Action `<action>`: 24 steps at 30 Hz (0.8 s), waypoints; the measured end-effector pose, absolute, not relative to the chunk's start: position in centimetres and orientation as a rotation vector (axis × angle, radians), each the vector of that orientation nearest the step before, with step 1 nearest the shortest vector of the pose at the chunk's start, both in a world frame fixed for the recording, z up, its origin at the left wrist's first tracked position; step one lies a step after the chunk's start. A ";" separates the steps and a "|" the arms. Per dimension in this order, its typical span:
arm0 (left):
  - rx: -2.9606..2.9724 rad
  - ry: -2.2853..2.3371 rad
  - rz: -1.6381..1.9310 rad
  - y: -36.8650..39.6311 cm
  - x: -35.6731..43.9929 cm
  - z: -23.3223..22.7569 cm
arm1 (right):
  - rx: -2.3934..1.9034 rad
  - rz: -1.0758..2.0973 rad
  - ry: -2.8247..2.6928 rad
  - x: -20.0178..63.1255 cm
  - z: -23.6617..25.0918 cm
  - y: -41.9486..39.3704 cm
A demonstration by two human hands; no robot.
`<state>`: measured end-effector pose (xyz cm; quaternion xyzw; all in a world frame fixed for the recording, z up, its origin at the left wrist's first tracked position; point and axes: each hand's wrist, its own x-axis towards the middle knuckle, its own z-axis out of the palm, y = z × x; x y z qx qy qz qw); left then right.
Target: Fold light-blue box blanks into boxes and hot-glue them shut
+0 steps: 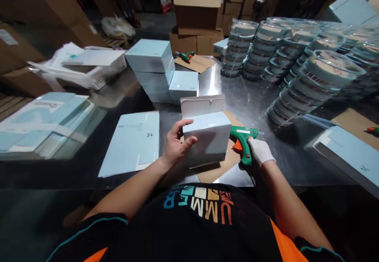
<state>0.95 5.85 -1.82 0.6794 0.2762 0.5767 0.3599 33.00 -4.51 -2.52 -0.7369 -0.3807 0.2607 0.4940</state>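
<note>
Two hands busy: left hand (177, 145) grips box (207, 137); right hand (259, 151) holds glue gun (243, 141)

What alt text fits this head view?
A person's left hand grips a pale blue box with its flap open, while the gloved right hand holds a green glue gun beside it on a metal table.

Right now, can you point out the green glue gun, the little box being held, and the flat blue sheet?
green glue gun (243, 140), head view, on its body.
light blue box (210, 137), head view, front face.
flat blue sheet (133, 141), head view, its middle.
</note>
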 end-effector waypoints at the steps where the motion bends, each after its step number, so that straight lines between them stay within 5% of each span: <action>1: 1.774 0.697 1.502 6.1 0.8 -1.9 | -1.814 0.555 -0.928 33.1 -2.4 -4.6; 4: 1.832 0.672 1.515 6.5 0.5 -2.3 | -1.787 0.455 -0.963 31.6 -1.1 -4.4; 10: 1.917 0.422 1.434 6.5 0.1 -2.8 | -1.326 0.814 -1.273 24.8 2.4 -1.4; 24: 1.931 0.390 1.269 7.9 -1.9 -1.1 | -1.136 0.547 -1.758 25.8 0.6 -3.9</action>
